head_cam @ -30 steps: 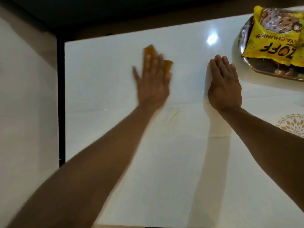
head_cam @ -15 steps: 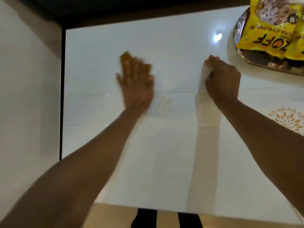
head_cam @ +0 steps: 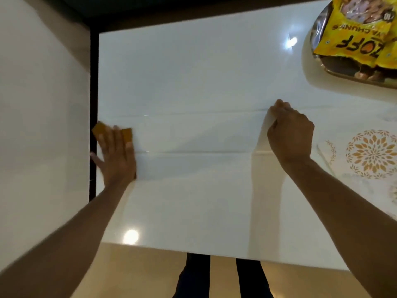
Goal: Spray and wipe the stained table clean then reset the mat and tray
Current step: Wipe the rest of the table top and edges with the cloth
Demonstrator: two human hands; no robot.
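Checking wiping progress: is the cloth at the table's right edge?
No, the left hand presses the orange cloth flat at the table's left edge.

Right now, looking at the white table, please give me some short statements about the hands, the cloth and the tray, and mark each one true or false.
1. The left hand presses flat on an orange-yellow wiping cloth near the table's left edge. True.
2. The right hand lies flat and open on the glossy white table. False: its fingers are curled, gripping the edge of the pale floral-patterned mat.
3. Yellow snack packets sit in the metal tray at the far right corner. True.
4. The tray sits on top of the mat. False: it rests on the table, beyond the mat.
5. A spray bottle stands between the hands. False: none is visible.
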